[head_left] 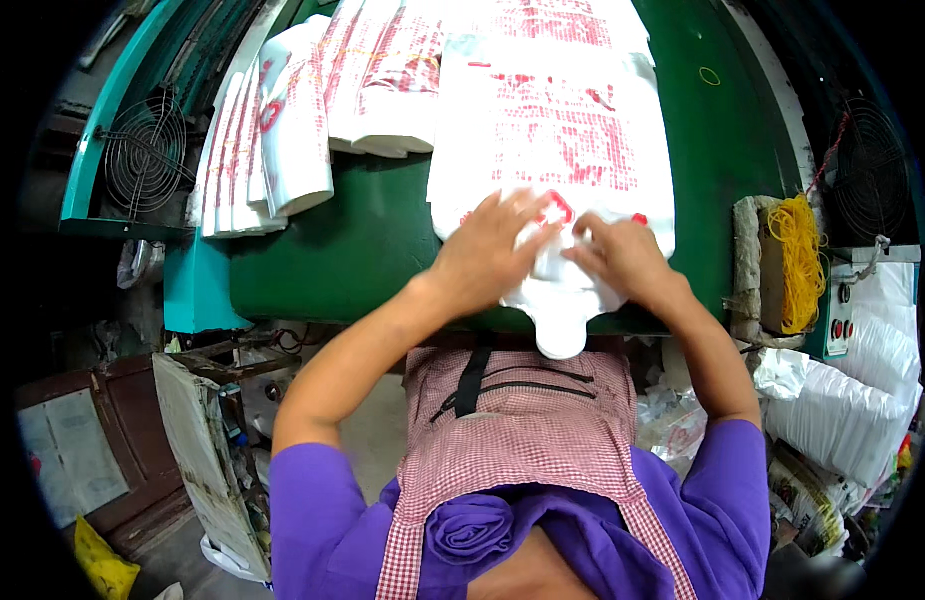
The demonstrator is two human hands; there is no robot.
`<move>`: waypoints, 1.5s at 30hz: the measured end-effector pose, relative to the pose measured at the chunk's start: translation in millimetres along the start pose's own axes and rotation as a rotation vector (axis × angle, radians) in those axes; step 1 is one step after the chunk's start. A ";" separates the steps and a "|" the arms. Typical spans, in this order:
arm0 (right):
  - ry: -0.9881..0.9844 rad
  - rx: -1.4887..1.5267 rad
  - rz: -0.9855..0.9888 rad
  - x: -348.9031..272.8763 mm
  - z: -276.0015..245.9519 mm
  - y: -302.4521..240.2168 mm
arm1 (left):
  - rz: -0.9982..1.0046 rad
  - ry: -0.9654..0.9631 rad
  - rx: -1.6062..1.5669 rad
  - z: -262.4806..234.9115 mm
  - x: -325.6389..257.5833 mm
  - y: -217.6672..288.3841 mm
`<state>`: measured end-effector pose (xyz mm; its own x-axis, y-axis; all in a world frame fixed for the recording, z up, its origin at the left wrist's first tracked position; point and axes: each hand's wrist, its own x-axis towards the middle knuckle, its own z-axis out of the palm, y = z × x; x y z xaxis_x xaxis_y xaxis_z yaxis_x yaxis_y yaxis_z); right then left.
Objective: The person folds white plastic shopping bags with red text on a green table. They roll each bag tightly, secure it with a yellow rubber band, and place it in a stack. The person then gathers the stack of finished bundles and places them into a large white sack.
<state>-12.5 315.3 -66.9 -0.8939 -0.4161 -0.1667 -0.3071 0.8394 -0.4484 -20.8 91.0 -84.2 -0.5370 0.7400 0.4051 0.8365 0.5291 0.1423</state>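
Note:
A flat stack of white plastic bags printed in red lies lengthwise on the green table in front of me. Its near end narrows to a rounded white tab that sticks out past the table edge toward my apron. My left hand is on the left of this end, open, its fingers stretched over the plastic and blurred by motion. From the right, my right hand curls its fingers on the bags' white plastic. Thumb and forefinger of each hand point inward, a short gap apart.
Several bundles of folded printed bags lie at the far left of the green table. At right hangs yellow string beside a control box with red buttons. Round fan guards flank the table. White sacks stand lower right.

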 end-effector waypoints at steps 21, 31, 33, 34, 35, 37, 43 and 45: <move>0.311 0.169 -0.389 -41.9 12.9 -1.2 | -0.113 -0.089 0.057 -3.0 5.9 4.2; 0.249 2.105 0.319 -56.2 16.6 49.9 | -0.080 -0.329 -0.498 -35.7 -3.8 -9.7; 0.098 1.694 0.348 -56.9 10.4 57.0 | 0.000 -0.624 -0.452 -57.4 -8.1 -5.8; 0.110 1.448 0.312 -63.0 9.0 50.3 | -0.026 -0.646 -0.407 -61.0 -8.5 -9.8; 0.110 1.195 0.268 -69.7 2.4 38.4 | -0.063 -0.660 -0.362 -61.5 -10.2 -14.2; 0.018 0.674 -0.187 -81.6 6.1 38.5 | -0.050 -0.538 -0.319 -60.2 -4.8 -23.6; -0.002 -0.258 -0.572 -50.3 -21.8 59.8 | 0.207 -0.408 0.035 -75.5 26.7 -5.9; -0.051 -0.195 -0.604 -46.2 -24.0 69.0 | 0.205 -0.323 -0.085 -93.7 63.3 -10.8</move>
<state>-0.2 400.8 -69.0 -0.5292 -0.8482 0.0220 -0.8105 0.4977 -0.3087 -53.6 93.3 24.5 -0.3534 0.9265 0.1293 0.9287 0.3309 0.1676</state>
